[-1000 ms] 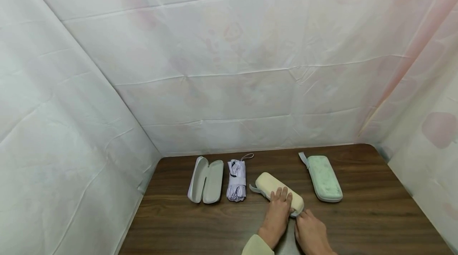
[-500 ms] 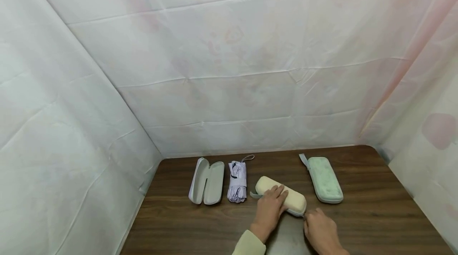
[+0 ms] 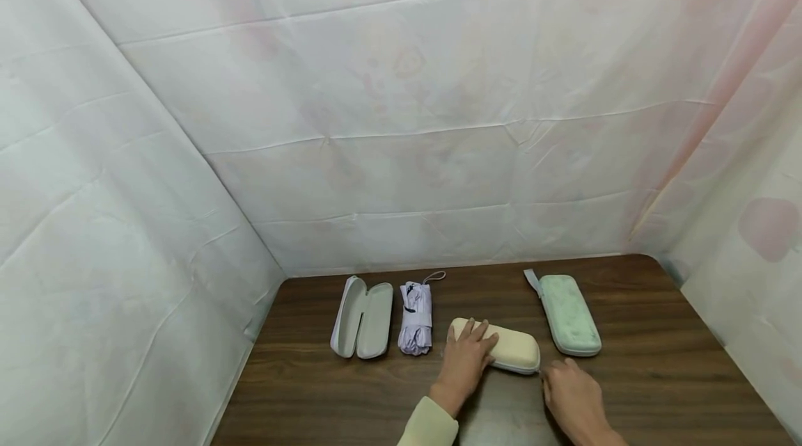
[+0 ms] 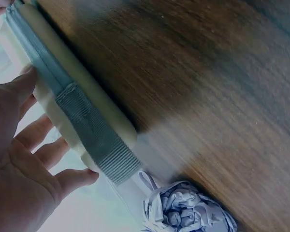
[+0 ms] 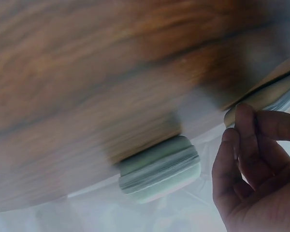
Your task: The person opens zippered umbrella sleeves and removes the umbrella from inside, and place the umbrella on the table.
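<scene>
A cream zip-up glasses case (image 3: 510,350) lies on the table in front of me, nearly crosswise. My left hand (image 3: 462,364) holds it near its left end, the fingers over the top. In the left wrist view the thumb (image 4: 25,83) lies against the side by the grey zip (image 4: 38,50), which looks closed along this stretch; a grey strap (image 4: 99,133) hangs at the end. My right hand (image 3: 571,394) is at the case's right end, thumb and forefinger pinching the zip's pull, which the fingers mostly hide.
An opened lilac glasses case (image 3: 376,321) with grey lining stands at the left. Beside it lies a folded lilac umbrella (image 3: 415,321) with a wrist loop. A green case (image 3: 569,314) with a strap lies at the right. White sheeting (image 3: 401,174) rises behind the brown table (image 3: 301,390).
The cream case has turned from a slant to nearly crosswise. My right hand has moved to the right with the case's end; my left hand has shifted left along the case.
</scene>
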{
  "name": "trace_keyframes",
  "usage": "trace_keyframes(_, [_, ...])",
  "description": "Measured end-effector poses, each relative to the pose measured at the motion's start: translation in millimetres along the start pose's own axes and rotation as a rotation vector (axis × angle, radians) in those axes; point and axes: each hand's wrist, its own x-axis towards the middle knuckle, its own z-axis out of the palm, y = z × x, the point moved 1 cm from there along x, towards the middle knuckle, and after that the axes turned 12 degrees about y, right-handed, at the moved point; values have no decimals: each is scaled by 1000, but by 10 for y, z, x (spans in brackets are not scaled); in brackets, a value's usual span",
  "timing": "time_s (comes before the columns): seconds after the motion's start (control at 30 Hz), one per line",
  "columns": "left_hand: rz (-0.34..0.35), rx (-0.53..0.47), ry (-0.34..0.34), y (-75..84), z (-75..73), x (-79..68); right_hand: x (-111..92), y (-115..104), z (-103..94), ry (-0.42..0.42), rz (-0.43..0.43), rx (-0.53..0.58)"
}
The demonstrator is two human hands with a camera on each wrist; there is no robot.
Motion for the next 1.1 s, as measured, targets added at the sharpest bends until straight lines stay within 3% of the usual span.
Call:
trace_keyframes(0.17, [-10,13,-16,11,-25,1,-14,32,4,95,-28,3])
trace_keyframes(0.53, [-87,122,56,144,4,-30,30,40,3,73,-50,9])
trace_keyframes(0.9, [-125,127,36,193,36,-6,-28,-77,-7,8,-28,16])
trace_keyframes(1.1, [-132,136,25,211,46,6,-54,-170,6,39,-49,6])
